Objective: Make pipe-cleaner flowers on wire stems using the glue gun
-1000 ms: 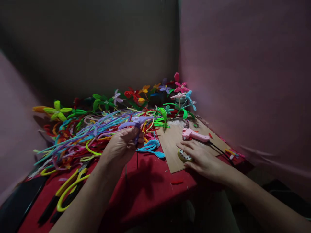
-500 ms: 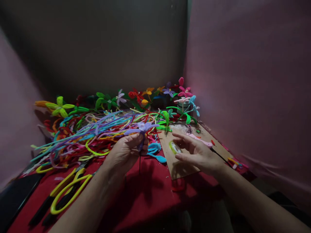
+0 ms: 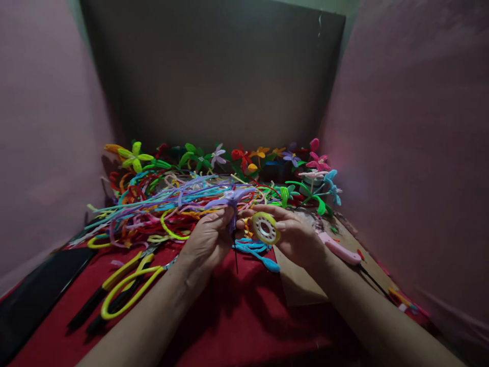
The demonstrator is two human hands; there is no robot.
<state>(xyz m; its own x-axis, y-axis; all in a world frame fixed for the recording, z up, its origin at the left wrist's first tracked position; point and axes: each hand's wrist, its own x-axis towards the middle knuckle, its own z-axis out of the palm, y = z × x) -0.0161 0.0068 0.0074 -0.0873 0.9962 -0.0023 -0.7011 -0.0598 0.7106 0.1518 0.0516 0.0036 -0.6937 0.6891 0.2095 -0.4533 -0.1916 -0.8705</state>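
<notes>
My left hand (image 3: 208,242) is closed around the stem of a purple pipe-cleaner flower (image 3: 232,198), held upright over the red cloth (image 3: 244,311); a thin dark wire hangs below the fingers. My right hand (image 3: 298,237) grips a small yellow-green roll of tape (image 3: 265,228), holding it right beside the flower stem, close to my left thumb. A blue pipe-cleaner piece (image 3: 255,251) lies on the cloth just under both hands.
A heap of loose coloured pipe cleaners (image 3: 160,209) spreads at the left. Finished flowers (image 3: 267,158) line the back. Yellow-handled scissors (image 3: 126,285) lie front left. A pink glue gun (image 3: 338,250) rests on a cardboard sheet (image 3: 301,285) at the right. Walls close in on three sides.
My right hand lifted the tape roll off the cardboard and carried it left to the flower stem. The left hand kept hold of the flower. The view shifted, so everything sits further right.
</notes>
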